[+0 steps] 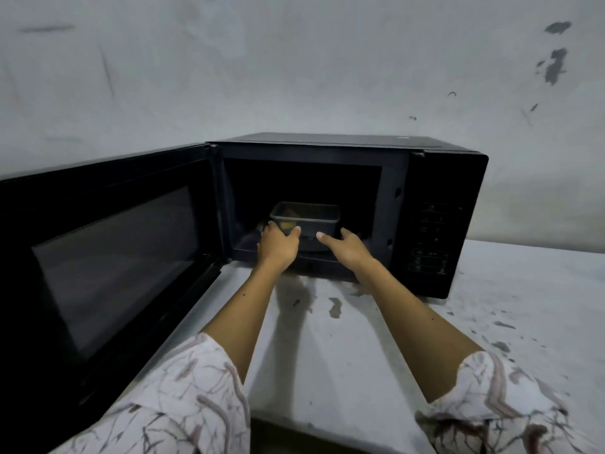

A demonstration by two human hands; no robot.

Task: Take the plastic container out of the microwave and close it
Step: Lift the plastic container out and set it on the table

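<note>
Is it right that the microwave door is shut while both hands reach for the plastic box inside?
Not quite. The head view shows the microwave door swung wide open to the left. The rest holds: the left hand and right hand reach for the plastic box inside the microwave.

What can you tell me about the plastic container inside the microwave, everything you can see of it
The plastic container is a small rectangular tub of clear, greyish plastic with a rolled rim and no lid. It sits upright and level inside the open microwave, near the front of the cavity. Something yellowish shows through its left end. The left hand is at its left front corner, thumb on the front wall; the right hand reaches toward its right side, and contact there cannot be confirmed.
</note>
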